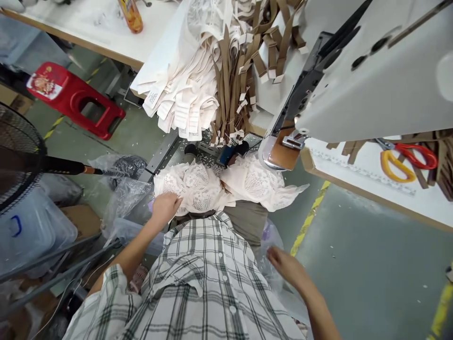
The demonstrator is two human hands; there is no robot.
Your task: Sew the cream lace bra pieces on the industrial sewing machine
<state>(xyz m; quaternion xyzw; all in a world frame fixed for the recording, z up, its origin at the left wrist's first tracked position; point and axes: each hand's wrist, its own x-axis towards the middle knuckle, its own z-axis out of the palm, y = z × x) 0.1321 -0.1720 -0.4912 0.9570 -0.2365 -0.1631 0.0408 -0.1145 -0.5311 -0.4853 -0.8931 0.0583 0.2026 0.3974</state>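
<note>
Across my lap lies a cream lace bra [198, 188], and more of the same lace fabric [262, 182] spreads to the right below the sewing machine head. My left hand [165, 207] is closed on the bra's left end, its fingers curled at the fabric. Away from the lace, my right hand [281, 263] hangs low beside my right thigh. Its fingers are curled in, next to a clear plastic bag [271, 236]; what they hold, if anything, is hidden.
White labelled straps [189, 106] and brown straps [230, 85] hang over the table edge ahead. The sewing machine [375, 80] juts in from the right, with scissors [406, 160] on its table. Left are a red stool [74, 99], a fan [17, 158] and plastic tubs [33, 231].
</note>
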